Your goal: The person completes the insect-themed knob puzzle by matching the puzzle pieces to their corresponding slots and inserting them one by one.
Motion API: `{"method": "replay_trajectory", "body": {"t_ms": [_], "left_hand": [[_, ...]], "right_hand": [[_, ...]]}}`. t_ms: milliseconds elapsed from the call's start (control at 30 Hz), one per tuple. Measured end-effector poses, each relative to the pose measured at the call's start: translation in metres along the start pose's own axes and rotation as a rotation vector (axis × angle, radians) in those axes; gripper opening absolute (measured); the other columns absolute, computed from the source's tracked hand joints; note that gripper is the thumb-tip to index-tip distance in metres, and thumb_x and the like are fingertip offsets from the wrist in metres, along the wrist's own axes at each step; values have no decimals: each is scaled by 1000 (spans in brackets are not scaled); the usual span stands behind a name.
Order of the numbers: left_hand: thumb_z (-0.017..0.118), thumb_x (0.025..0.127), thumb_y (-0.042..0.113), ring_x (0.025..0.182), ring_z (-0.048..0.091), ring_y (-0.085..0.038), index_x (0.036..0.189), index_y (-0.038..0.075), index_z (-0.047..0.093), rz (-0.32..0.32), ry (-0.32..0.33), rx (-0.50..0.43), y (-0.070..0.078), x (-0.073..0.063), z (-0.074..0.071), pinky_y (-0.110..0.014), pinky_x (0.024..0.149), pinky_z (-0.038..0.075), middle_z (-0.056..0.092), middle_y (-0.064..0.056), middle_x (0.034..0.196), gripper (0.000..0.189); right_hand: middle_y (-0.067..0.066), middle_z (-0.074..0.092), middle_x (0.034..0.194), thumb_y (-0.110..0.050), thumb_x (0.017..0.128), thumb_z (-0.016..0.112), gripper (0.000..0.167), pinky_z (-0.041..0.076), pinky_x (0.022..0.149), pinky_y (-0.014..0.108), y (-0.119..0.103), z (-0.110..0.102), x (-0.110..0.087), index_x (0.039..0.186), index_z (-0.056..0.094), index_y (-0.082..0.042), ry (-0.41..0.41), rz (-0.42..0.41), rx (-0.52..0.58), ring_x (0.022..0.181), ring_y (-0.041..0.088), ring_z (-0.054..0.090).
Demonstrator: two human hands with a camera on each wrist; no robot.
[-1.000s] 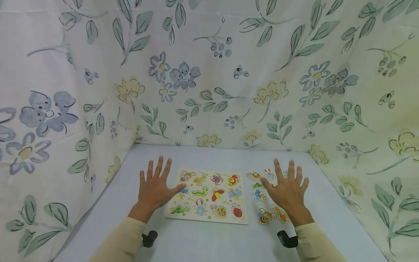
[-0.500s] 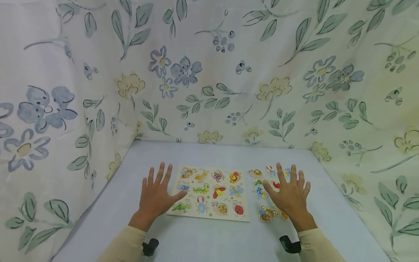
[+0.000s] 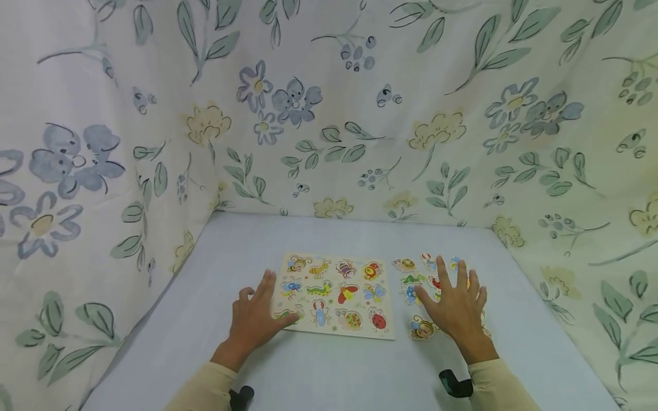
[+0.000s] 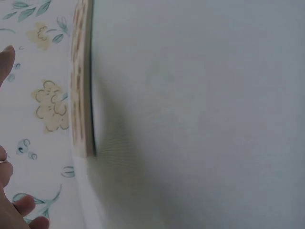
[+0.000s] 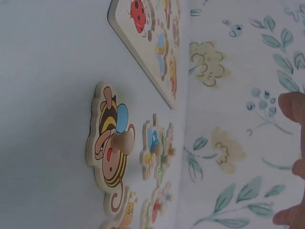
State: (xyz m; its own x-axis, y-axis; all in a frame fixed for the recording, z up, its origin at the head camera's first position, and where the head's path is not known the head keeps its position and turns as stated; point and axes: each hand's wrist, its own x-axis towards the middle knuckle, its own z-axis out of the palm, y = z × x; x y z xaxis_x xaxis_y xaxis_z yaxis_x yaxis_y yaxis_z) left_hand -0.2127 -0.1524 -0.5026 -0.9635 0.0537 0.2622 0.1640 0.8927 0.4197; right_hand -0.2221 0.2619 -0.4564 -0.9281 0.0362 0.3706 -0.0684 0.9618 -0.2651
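A pale wooden puzzle board (image 3: pixel 329 330) with printed insects lies flat at mid-table. My left hand (image 3: pixel 253 322) is over its left side, index finger extended, other fingers partly bent, thumb overlapping the front left corner. Nothing is in that hand. The left wrist view shows the board's edge (image 4: pixel 88 105) beside a few fingertips (image 4: pixel 5 64). My right hand (image 3: pixel 456 311) spreads its fingers above loose insect puzzle pieces, holding none and hiding some. A bee piece (image 3: pixel 422 329) lies left of its wrist; the right wrist view shows the bee's wooden peg (image 5: pixel 123 142).
Other loose pieces, such as a snail (image 3: pixel 404 265) and a green caterpillar (image 3: pixel 413 278), lie right of the board. The white table (image 3: pixel 329 377) ends at a floral cloth (image 3: pixel 308 188) behind and at both sides. Dark wrist-camera mounts (image 3: pixel 454 383) show under both wrists.
My left hand has shifted slightly right and bent some of its fingers, its thumb now lower on the board. The right hand stays spread over the pieces. The head view has tilted slightly.
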Motion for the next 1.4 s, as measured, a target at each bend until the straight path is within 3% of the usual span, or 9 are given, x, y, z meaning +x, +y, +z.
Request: {"method": "replay_trajectory", "body": {"t_ms": [267, 533, 600, 733, 867, 1133, 1400], "left_hand": [[81, 72, 50, 103, 38, -31, 152, 5, 27, -68, -92, -232, -6, -4, 12, -40, 78, 38, 33, -10, 153, 106], [80, 77, 42, 89, 42, -21, 147, 5, 39, -57, -145, -334, -13, -1, 19, -39, 81, 39, 47, -12, 144, 89], [80, 78, 39, 93, 45, -21, 146, 7, 42, -83, -159, -362, -16, 0, 21, -41, 86, 40, 49, -12, 142, 84], [79, 80, 33, 122, 46, -28, 144, 6, 44, -106, -176, -411, -21, 0, 25, -47, 103, 32, 45, -10, 145, 78], [78, 81, 29, 135, 34, -32, 142, 2, 45, -97, -190, -421, -24, -1, 26, -49, 107, 24, 43, -9, 147, 74], [80, 79, 25, 125, 43, -36, 130, -3, 57, -54, -193, -347, -25, -1, 28, -49, 101, 34, 46, -11, 144, 62], [78, 81, 29, 124, 43, -36, 133, -3, 55, -26, -223, -300, -29, -1, 28, -48, 102, 33, 42, -10, 147, 65]], "right_hand": [[35, 15, 150, -59, 88, 55, 85, 8, 94, 75, 2, 8, -7, 154, 21, -18, 8, -17, 7, 130, 59, 13], [34, 15, 150, -57, 88, 57, 86, 10, 93, 76, 4, 12, -9, 155, 18, -21, 8, -3, 23, 131, 58, 14], [34, 16, 150, -57, 88, 56, 84, 10, 93, 76, 5, 13, -10, 155, 21, -20, 7, -1, 26, 131, 58, 14], [34, 19, 149, -57, 88, 56, 80, 11, 92, 76, 5, 16, -12, 152, 28, -17, 7, -8, 22, 130, 59, 14], [33, 20, 149, -56, 88, 57, 80, 12, 92, 76, 7, 19, -15, 151, 30, -16, 8, -12, 13, 129, 59, 15], [33, 19, 149, -57, 90, 55, 79, 12, 91, 74, 7, 19, -21, 152, 29, -16, -39, 14, 32, 130, 58, 14], [29, 27, 148, -51, 88, 60, 76, 12, 94, 75, 6, 25, -29, 151, 32, -17, -33, 19, 61, 128, 55, 20]]}}
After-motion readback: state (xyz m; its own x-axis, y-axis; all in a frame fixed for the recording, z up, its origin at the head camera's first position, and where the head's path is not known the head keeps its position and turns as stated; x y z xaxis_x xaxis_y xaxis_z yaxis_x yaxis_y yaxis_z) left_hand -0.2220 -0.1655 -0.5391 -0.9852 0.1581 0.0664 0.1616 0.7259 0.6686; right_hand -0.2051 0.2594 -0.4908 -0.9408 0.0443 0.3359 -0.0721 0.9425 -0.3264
